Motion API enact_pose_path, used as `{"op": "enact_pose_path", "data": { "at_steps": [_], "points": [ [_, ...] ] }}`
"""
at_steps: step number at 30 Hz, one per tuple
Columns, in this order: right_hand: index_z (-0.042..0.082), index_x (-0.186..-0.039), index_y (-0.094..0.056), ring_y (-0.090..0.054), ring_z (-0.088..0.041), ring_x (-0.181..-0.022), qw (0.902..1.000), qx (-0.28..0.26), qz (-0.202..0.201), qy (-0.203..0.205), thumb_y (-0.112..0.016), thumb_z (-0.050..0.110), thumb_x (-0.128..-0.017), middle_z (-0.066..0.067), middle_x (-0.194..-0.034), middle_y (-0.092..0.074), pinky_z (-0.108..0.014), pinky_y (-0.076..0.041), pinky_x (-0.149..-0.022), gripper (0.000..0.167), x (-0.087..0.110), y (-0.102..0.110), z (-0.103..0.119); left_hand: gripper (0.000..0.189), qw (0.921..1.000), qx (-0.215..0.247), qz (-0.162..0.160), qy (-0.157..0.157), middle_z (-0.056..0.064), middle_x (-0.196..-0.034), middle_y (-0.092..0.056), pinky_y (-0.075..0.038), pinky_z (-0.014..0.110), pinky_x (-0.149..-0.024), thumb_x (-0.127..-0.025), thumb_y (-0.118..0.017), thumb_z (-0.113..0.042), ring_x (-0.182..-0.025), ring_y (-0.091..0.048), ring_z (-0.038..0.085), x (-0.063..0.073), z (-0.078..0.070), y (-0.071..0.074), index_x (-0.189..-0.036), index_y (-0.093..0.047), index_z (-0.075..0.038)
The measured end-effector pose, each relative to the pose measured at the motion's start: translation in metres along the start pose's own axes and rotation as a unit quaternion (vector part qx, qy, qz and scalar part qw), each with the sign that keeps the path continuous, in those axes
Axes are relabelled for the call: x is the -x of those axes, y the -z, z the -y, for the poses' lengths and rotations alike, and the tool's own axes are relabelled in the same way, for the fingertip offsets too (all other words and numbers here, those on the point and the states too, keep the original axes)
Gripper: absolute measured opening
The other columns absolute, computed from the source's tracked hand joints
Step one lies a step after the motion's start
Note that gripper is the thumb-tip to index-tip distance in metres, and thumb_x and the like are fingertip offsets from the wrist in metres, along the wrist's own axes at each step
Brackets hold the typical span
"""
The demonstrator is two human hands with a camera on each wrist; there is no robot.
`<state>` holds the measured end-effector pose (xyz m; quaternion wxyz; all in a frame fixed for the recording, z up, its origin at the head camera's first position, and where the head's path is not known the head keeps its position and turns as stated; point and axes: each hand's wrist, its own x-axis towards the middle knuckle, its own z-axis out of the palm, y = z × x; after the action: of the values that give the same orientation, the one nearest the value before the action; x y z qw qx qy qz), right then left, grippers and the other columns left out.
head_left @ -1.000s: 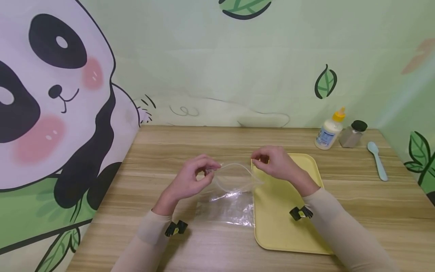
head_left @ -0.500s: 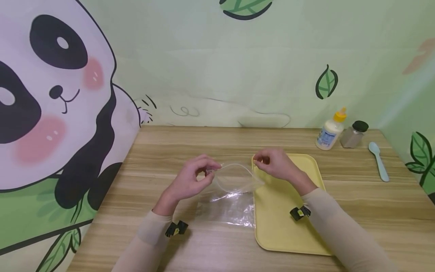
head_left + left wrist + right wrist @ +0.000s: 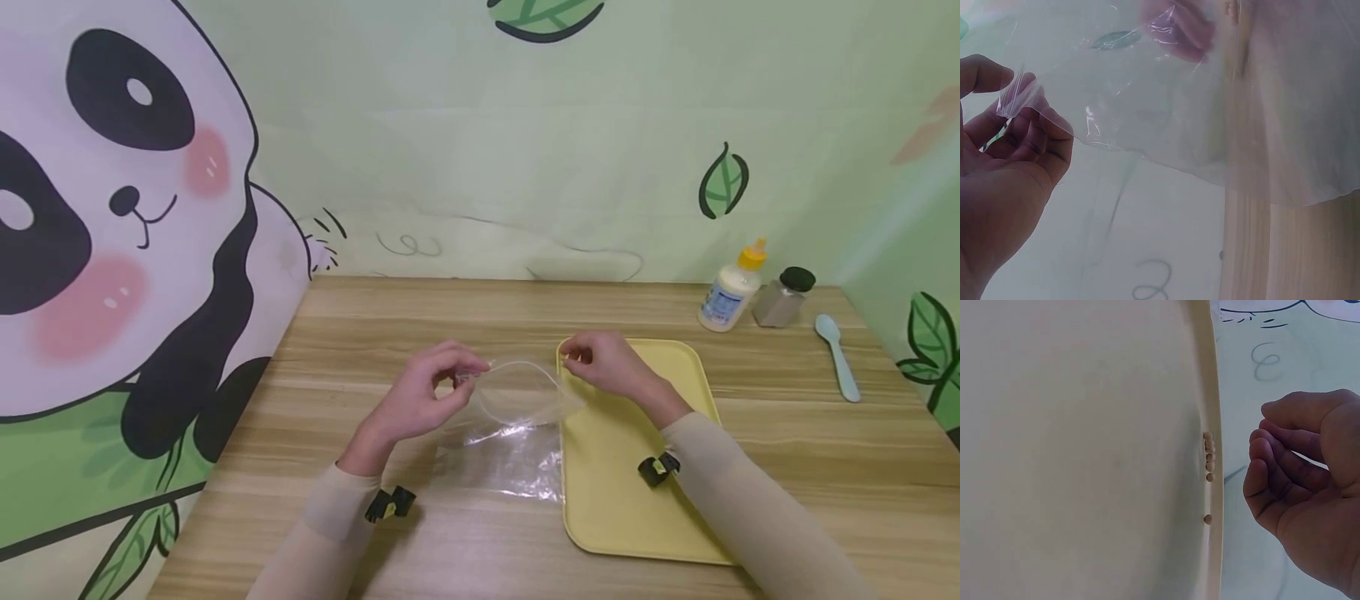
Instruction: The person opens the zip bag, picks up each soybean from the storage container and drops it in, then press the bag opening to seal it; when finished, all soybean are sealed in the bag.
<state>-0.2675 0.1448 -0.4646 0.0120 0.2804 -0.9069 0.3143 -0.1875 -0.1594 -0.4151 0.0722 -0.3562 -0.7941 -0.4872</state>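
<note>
My left hand pinches the rim of a clear plastic bag between thumb and fingers. In the left wrist view the bag spreads sideways from the fingertips, its edge hanging loose. The bag's mouth gapes as a loop toward the yellow tray, and its lower part lies on the table. At the tray's far left corner is my right hand, fingers curled and thumb tip close to the index finger. Several small round tan beads line the tray's rim in the right wrist view. I cannot tell whether the right fingertips hold a bead.
At the back right stand a white glue bottle with an orange cap and a glass jar with a black lid. A light blue spoon lies right of them. Behind the wooden table rises a panda-printed wall.
My right hand has shifted slightly at the tray's corner, its fingertips drawing in closer to the rim. The left hand and the bag stay almost still.
</note>
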Motion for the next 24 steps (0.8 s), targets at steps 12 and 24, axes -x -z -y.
{"op": "enact_pose_path", "data": {
  "at_steps": [12,24],
  "points": [
    [0.004,-0.091,-0.073,-0.058,-0.011,-0.069,0.9991,0.015,0.036,-0.015,-0.069,0.006,-0.084,-0.002,-0.076,-0.068,-0.025,-0.05,-0.063,0.009,-0.007,-0.005,-0.01,0.027,1.0,-0.003,0.004,-0.004,0.011,-0.099,-0.066,-0.055,0.028,-0.069,-0.082,-0.061,0.005,-0.081,-0.059,0.013,-0.001,-0.001,0.001,-0.108,-0.068,-0.001],
    [0.005,-0.097,-0.075,-0.066,-0.016,-0.08,0.9963,0.029,0.078,-0.025,-0.066,0.004,-0.081,-0.006,-0.088,-0.074,-0.031,-0.056,-0.073,0.018,-0.011,-0.008,-0.018,0.026,1.0,0.004,0.009,0.0,0.015,-0.1,-0.066,-0.056,0.028,-0.071,-0.083,-0.062,0.005,-0.083,-0.059,0.014,-0.001,-0.001,0.001,-0.108,-0.067,0.002]
  ]
}}
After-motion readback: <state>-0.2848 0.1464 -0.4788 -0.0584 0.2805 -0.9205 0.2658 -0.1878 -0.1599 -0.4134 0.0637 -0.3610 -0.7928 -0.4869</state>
